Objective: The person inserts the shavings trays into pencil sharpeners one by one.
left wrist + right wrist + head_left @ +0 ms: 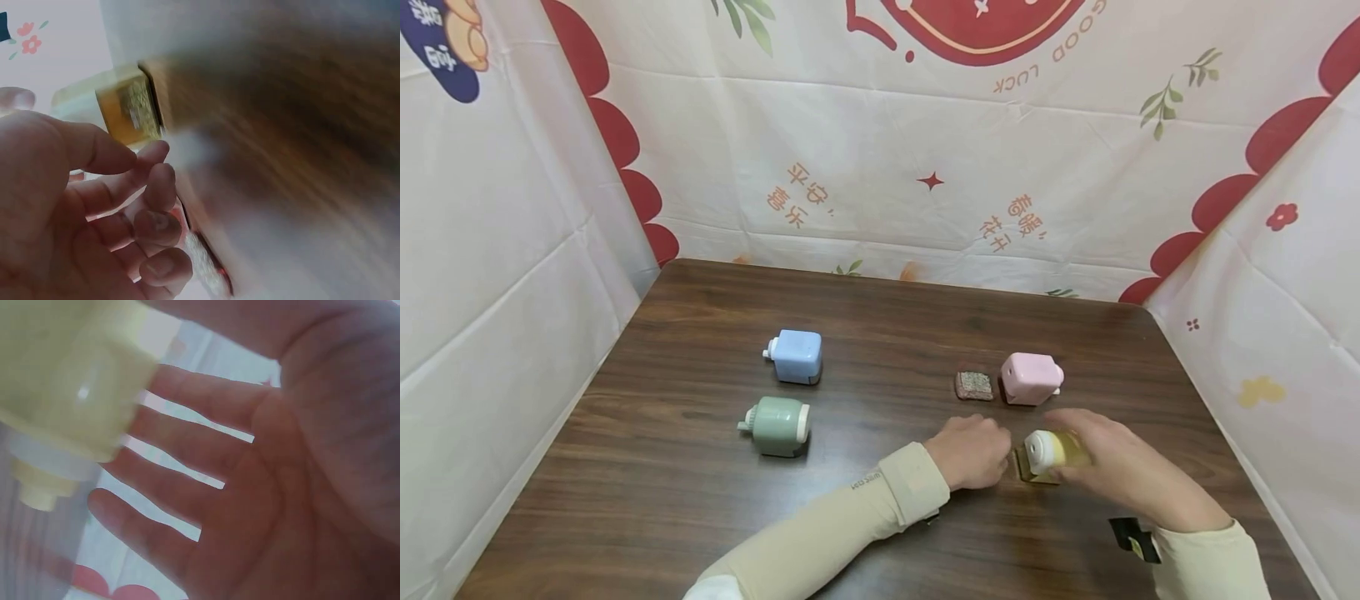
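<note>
My right hand holds a small yellow bottle-like container with a white end, its thumb on one side and fingers on the other. Pale yellow and glossy, the container shows a white collar and small nub in the right wrist view. A gold glittery square block sits against it on the table. Just left of the block is my left hand, fingers loosely bent, with nothing visible between them; its thumb and index tips come close together. Beyond it lies a red-edged glittery block.
A pink container stands behind my right hand, beside the red-edged block. Farther left on the brown wooden table are a blue container and a green one. Printed white cloth hangs around the back and sides.
</note>
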A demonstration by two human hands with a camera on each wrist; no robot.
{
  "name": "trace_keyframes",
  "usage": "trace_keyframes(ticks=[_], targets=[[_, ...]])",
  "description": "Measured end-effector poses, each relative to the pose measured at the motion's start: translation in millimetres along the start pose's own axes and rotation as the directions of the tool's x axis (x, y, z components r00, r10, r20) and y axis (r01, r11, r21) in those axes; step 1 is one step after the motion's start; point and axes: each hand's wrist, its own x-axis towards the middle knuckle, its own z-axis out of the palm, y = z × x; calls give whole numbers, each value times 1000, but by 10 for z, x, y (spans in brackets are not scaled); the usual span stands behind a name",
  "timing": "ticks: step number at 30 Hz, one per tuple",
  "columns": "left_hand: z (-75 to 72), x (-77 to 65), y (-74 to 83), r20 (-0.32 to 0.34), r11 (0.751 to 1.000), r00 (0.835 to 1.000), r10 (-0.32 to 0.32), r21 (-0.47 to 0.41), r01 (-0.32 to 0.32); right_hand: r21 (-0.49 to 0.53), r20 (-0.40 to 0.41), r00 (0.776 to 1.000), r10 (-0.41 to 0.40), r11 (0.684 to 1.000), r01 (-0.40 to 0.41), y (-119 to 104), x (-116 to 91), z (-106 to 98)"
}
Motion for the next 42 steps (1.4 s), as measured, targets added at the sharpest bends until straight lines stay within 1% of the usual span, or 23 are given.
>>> trace_keyframes(ticks=[4, 7, 10, 14, 17, 20, 23, 26, 28, 31, 34, 36, 39, 42], targets=[[-16, -6, -93, -15, 1000, 1000, -26, -4, 26, -16, -10, 999, 39, 999, -39, -56, -24, -109], [-18, -6, -162, -46, 1000, 998, -31, 5, 31, -40, -15, 998, 60, 997, -61, -87, -41, -163], [-44, 6, -228, -82, 999, 996, -37, 7, 38, -51, -48, 998, 44, 998, -46, -94, -53, -186], [-113, 65, -303, -148, 999, 988, -50, 14, 53, -54, -92, 996, 10, 998, -15, -81, -51, -197], [-163, 128, -356, -201, 998, 978, -57, 16, 62, -50, -98, 995, 4, 999, -9, -72, -55, -201], [-204, 186, -428, -227, 997, 971, -73, 7, 76, -48, -90, 996, 11, 999, -16, -72, -61, -199], [-228, 242, -515, -198, 995, 975, -99, -7, 100, -48, -92, 996, 19, 999, -23, -85, -67, -195], [-217, 306, -602, -143, 993, 982, -122, -25, 120, -44, -89, 996, 24, 999, -28, -104, -72, -187], [-185, 348, -644, -108, 991, 985, -132, -39, 128, -37, -80, 996, 26, 999, -29, -110, -76, -178], [-119, 407, -675, -82, 990, 988, -134, -52, 130, -30, -67, 997, 38, 999, -40, -114, -86, -168], [-66, 457, -683, -89, 991, 988, -130, -48, 126, -25, -59, 997, 46, 999, -47, -107, -94, -165], [-49, 486, -685, -114, 991, 985, -130, -46, 125, -23, -57, 997, 47, 999, -49, -102, -93, -166], [-44, 513, -691, -139, 990, 981, -137, -56, 131, -37, -65, 997, 40, 998, -43, -96, -85, -168], [-44, 521, -695, -140, 986, 978, -154, -81, 144, -49, -78, 996, 33, 998, -37, -84, -80, -172]])
